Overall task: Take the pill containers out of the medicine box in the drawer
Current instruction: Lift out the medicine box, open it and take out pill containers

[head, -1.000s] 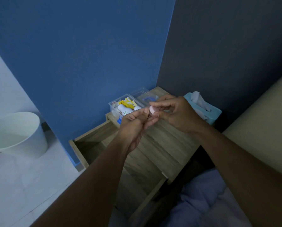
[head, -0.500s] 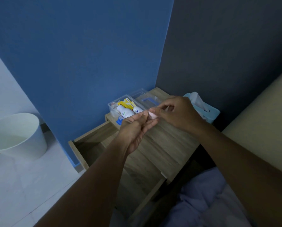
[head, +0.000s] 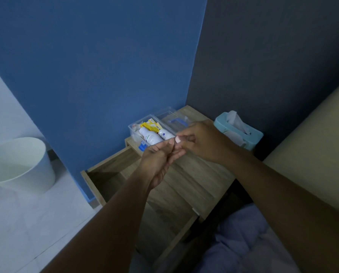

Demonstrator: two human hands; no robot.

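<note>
A clear plastic medicine box [head: 133, 133] stands on the wooden nightstand, holding two white bottles [head: 148, 137], a yellow packet [head: 152, 125] and other small items. Its clear lid [head: 172, 119] with a blue handle lies just behind it. Both my hands meet in front of the box, above the nightstand. A small pale pink container [head: 178, 139] is pinched between the fingertips of my left hand [head: 158, 160] and my right hand [head: 204, 142]; most of it is hidden by the fingers. Below them the drawer [head: 105, 180] is pulled out, and its visible inside is dark and bare.
A light blue tissue box [head: 241, 133] sits at the back right of the nightstand top [head: 194, 174]. A white waste bin [head: 21, 164] stands on the floor at left. Blue and dark grey walls meet behind. Bedding lies at lower right.
The pink container sat in plain view between the fingertips a second ago; now the fingers cover more of it. Both hands stay together in nearly the same place.
</note>
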